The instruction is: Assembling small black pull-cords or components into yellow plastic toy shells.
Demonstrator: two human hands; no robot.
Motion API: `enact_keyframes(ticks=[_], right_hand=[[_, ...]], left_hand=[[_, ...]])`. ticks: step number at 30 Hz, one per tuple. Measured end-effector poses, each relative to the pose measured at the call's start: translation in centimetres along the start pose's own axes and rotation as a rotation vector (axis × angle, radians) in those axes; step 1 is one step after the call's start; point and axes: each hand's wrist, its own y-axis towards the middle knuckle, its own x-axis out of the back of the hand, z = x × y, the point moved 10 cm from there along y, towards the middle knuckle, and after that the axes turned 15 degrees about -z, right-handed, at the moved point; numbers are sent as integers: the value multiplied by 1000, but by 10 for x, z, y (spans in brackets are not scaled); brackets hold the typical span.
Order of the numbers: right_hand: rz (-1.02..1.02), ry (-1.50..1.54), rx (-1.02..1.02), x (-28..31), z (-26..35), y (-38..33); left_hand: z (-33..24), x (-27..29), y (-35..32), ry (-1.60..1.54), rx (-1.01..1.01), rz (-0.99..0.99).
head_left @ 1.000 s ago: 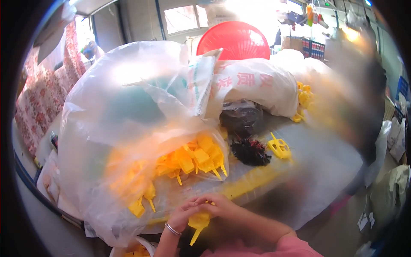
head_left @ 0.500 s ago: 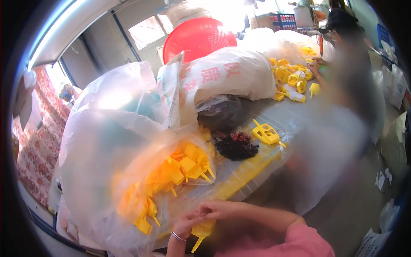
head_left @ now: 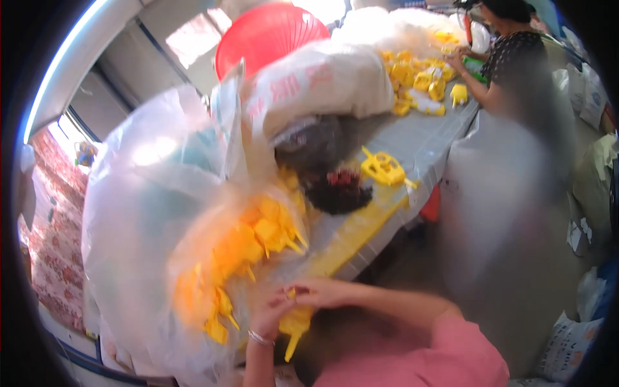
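Note:
At the table's near edge my left hand point(head_left: 269, 311), with a bracelet at its wrist, is closed on a yellow plastic casing point(head_left: 296, 326) whose thin prong points down. My right hand point(head_left: 325, 292) meets it from the right, fingers bent and pinched at the casing's top; blur hides any smaller thing there. Just beyond lies a heap of similar yellow casings point(head_left: 267, 226) in the mouth of a large translucent plastic bag point(head_left: 138, 200). Farther right on the table are a pile of short black and red wires point(head_left: 338, 191) and a single yellow casing with cut-out openings point(head_left: 385, 169).
A white woven sack point(head_left: 322, 84) and a dark plastic bag point(head_left: 309, 142) lie along the table point(head_left: 412, 138). Behind stands a red basin point(head_left: 267, 39). At the far right a co-worker point(head_left: 516, 64) handles pieces beside another yellow pile point(head_left: 412, 80). A pale, blurred sack point(head_left: 490, 206) stands nearer.
The whole view has shifted, so the table and bags sit farther left and higher. Both hands stay together at the yellow casing. The co-worker shows more sharply.

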Motion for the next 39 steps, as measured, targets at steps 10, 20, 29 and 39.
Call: enact_keyframes(ticks=[10,20,29,39], right_hand=[[-197,206,-110,25,5,19],[-229,-51,-44,3,9,30],[-225,-270,86,-1,21,39],[-282,-364,-8,-4,15,35]], left_hand=[[-42,1,13,58,-143,-129],[-23,8,-1,-165,-19,-35],[3,23,8,-411,160,-81],[-14,40,12,-48,-170,-254]])
